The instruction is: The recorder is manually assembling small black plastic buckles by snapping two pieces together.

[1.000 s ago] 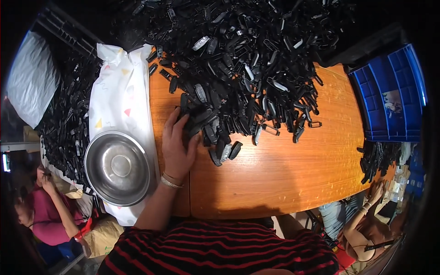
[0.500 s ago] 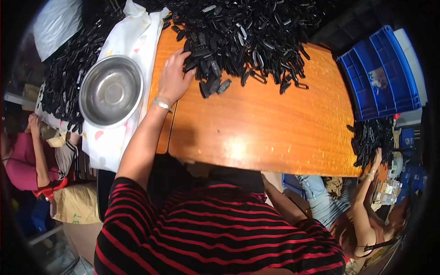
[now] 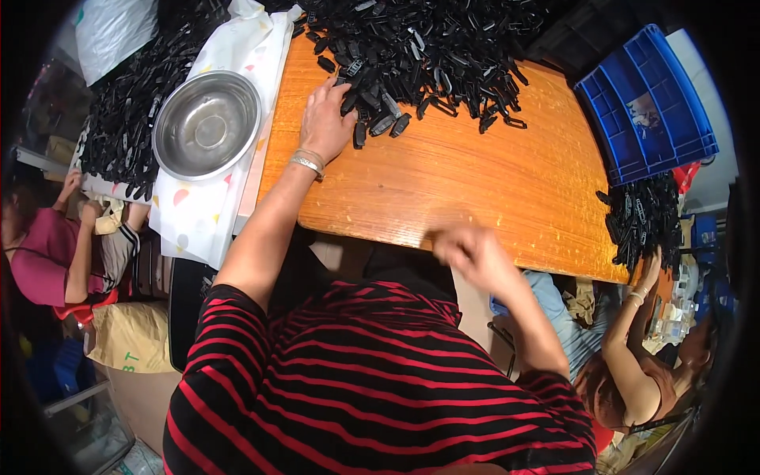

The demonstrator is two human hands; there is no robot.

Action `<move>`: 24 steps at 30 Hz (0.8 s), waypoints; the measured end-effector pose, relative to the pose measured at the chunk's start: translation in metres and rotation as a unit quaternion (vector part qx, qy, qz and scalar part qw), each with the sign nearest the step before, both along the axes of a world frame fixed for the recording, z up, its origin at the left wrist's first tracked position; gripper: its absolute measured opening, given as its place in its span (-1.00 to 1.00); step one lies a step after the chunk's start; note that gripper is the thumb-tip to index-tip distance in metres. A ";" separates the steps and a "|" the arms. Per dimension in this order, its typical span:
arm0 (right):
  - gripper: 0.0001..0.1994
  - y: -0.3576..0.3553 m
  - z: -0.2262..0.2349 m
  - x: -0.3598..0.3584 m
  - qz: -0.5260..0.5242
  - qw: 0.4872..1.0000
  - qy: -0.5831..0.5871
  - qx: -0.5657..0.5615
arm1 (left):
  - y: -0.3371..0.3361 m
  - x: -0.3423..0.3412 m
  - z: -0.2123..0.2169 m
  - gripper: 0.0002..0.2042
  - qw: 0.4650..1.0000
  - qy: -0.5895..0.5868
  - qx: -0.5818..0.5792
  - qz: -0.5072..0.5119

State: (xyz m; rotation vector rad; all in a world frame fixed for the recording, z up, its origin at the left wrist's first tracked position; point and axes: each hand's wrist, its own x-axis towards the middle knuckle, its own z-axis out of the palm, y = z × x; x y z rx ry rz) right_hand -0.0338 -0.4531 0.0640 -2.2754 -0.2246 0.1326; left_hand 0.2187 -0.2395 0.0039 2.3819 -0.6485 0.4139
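A large heap of small black plastic parts point(image 3: 427, 67) covers the far side of the wooden table point(image 3: 380, 190). At the heap's near left edge, my left hand point(image 3: 326, 127) rests with thumb and fingers apart, its fingertips touching the outermost parts. No part is plainly gripped in it. Over the table's near edge hangs my right hand point(image 3: 479, 257), fingers bent and smeared by motion. Whether it holds anything cannot be made out.
Left of the table, a steel bowl point(image 3: 207, 127) stands on a patterned white sheet point(image 3: 186, 218). A blue divided crate point(image 3: 649, 119) leans at the right, above a smaller black heap point(image 3: 641, 222) where a co-worker's hand point(image 3: 651, 269) reaches. Another person point(image 3: 55, 253) sits at far left.
My right hand has come up from below the table to its near edge. My left hand stays at the heap's edge, slightly shifted against the parts. The whole view has tilted a little.
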 end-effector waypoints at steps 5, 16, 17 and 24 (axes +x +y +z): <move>-0.85 -0.010 -0.017 0.106 -0.150 0.971 -0.165 -0.087 | -0.001 -0.013 -0.004 -0.52 0.999 -0.038 -0.009 -0.011; -0.75 0.000 -0.025 0.184 -0.233 0.937 -0.142 -0.219 | 0.007 -0.027 0.001 -0.56 0.974 0.027 -0.208 -0.087; -0.75 -0.002 -0.026 0.182 -0.233 0.937 -0.139 -0.220 | 0.008 -0.027 0.001 -0.56 0.974 0.030 -0.208 -0.087; -0.85 -0.026 -0.030 0.164 -0.234 0.938 -0.155 -0.204 | 0.020 -0.036 0.002 -0.75 0.926 0.171 -0.331 -0.061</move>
